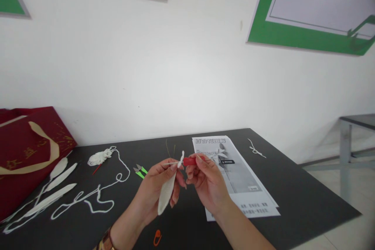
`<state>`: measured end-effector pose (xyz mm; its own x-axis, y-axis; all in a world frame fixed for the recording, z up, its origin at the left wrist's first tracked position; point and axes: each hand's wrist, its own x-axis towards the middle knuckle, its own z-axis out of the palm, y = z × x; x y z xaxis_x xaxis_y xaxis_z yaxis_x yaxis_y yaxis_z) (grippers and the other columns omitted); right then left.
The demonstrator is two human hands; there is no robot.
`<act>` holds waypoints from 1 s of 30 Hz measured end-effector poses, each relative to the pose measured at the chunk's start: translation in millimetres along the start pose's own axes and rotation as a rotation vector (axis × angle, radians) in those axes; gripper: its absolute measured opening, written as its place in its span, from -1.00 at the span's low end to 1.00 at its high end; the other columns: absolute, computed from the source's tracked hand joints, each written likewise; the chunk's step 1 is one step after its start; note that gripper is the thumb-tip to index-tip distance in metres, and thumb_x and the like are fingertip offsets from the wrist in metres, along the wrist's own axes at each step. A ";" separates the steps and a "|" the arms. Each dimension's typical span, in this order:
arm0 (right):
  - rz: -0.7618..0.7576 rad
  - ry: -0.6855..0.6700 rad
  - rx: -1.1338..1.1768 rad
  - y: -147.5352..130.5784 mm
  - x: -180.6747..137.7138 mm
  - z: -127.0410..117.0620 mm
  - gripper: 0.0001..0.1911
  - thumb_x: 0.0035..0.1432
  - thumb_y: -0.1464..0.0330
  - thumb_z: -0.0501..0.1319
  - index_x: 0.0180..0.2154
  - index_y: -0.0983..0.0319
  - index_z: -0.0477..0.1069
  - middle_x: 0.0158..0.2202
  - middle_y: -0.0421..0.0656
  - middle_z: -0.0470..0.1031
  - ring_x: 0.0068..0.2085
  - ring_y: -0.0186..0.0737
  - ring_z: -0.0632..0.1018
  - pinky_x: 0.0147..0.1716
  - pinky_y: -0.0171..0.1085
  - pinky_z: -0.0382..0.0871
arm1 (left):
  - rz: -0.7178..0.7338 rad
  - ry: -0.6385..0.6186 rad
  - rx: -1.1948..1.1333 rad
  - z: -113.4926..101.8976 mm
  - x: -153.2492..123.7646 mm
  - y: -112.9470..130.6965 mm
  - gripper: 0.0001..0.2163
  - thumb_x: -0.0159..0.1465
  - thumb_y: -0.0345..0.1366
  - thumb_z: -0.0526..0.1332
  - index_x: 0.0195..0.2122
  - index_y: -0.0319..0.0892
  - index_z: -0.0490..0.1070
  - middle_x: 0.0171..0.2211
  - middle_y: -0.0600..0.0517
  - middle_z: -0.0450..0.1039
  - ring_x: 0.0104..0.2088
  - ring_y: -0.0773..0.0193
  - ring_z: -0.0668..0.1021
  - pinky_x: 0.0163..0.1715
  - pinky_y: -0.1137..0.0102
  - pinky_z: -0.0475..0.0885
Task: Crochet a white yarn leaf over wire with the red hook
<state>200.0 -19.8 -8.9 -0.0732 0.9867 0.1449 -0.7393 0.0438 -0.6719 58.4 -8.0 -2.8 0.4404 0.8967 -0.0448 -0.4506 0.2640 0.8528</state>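
Note:
My left hand (158,189) is closed on a long white crocheted leaf-shaped piece (166,195) that hangs down from its fingers. My right hand (205,181) pinches a red-handled crochet hook (190,161), whose tip meets the top of the white piece where a small loop of white yarn sticks up. Both hands are held together just above the dark table (299,195), near its middle.
White yarn (99,197) trails over the left of the table from a small bundle (99,157). Several finished white leaf pieces (60,179) lie by a dark red bag (26,152). Green snips (140,170), a printed instruction sheet (237,179), an orange stitch marker (157,237) and a yarn scrap (256,149) also lie there.

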 end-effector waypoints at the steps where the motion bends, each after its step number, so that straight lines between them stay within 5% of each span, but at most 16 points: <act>1: 0.058 0.023 0.060 -0.3 2.0 -1.8 -0.86 0.11 0.37 0.28 -0.31 0.34 0.48 -0.53 -0.18 0.55 -0.57 -0.41 0.52 -0.56 -0.47 0.49 | -0.003 -0.005 0.004 -0.6 1.8 -2.1 -0.87 0.21 -0.27 0.21 -0.40 -0.23 0.35 -0.62 0.04 0.48 -0.82 0.43 0.36 -0.85 0.56 0.27; 11: 0.220 0.116 0.381 -11.9 8.7 -14.5 -0.90 0.11 0.43 0.26 -0.39 0.36 0.47 -0.58 -0.24 0.48 -0.60 -0.48 0.47 -0.58 -0.52 0.49 | -0.048 -0.088 0.009 -3.7 7.6 -13.2 -0.86 0.23 -0.27 0.18 -0.40 -0.23 0.34 -0.60 -0.02 0.53 -0.82 0.35 0.44 -0.87 0.55 0.29; 30: 0.114 0.110 0.424 -32.0 6.1 -19.3 -0.90 0.12 0.44 0.22 -0.40 0.33 0.49 -0.61 -0.27 0.44 -0.63 -0.50 0.42 -0.60 -0.52 0.47 | -0.035 -0.046 0.106 -2.4 7.7 -8.9 -0.81 0.17 -0.20 0.24 -0.29 -0.21 0.38 -0.72 0.14 0.39 -0.87 0.44 0.33 -0.90 0.60 0.21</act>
<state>236.2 -12.1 -0.6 -0.1159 0.9932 -0.0059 -0.9411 -0.1117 -0.3190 63.9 -2.6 -12.0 0.4908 0.8697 -0.0532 -0.3512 0.2533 0.9014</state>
